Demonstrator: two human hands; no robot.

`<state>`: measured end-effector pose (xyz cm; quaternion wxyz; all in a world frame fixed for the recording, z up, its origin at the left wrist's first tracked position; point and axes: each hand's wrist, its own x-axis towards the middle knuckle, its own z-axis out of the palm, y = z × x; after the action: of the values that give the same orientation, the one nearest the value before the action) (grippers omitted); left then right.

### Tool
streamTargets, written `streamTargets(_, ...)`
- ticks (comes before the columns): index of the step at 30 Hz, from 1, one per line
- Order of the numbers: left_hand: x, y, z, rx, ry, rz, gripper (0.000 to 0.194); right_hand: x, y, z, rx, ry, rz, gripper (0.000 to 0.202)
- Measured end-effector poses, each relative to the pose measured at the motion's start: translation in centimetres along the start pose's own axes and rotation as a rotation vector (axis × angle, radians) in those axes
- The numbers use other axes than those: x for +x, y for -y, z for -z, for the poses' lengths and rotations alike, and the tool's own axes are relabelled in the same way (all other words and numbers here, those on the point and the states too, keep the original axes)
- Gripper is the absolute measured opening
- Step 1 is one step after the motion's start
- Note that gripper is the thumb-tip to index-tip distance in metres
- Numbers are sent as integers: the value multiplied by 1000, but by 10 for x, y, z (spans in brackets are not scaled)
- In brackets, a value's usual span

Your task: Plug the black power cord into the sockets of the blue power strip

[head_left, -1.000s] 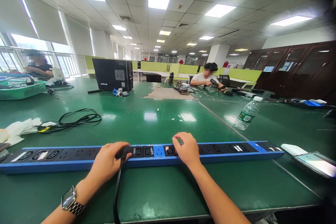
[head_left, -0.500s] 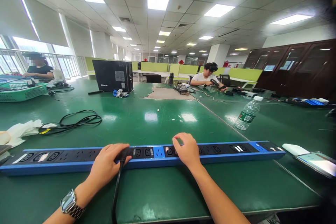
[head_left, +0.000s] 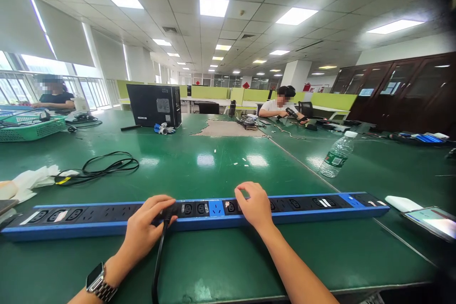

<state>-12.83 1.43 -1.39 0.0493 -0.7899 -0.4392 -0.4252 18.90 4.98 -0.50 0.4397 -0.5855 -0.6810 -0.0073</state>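
A long blue-and-black power strip lies across the green table in front of me, with rows of sockets along its top. My left hand, with a watch on its wrist, is closed around a black plug at the strip, left of the middle. From that plug a thick black cable runs down toward the table's front edge. The plug's face is hidden, so how far it sits in a socket cannot be told. My right hand rests curled over the strip right of the middle, fingers partly hidden.
A coiled black cable and white tissue lie to the left. A water bottle and a phone are on the right. Farther back stand a black computer case and a green basket. Two people sit across the table.
Both hands keep their places on the plug and the strip. My left wrist has turned slightly and shifted a little right; the view has moved slightly.
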Motion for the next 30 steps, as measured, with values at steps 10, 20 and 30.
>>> streamTargets(10, 9, -4, 5, -42, 55, 6, 22, 1, 1, 0, -6, 7, 10, 20)
streamTargets(20, 7, -2, 0, 8, -21, -112, 17, 1, 0, 0, -21, 2, 14, 21)
streamTargets(30, 5, 2, 5, 73, 42, -69, 34, 0, -1, 0, 1, -16, -26, 21)
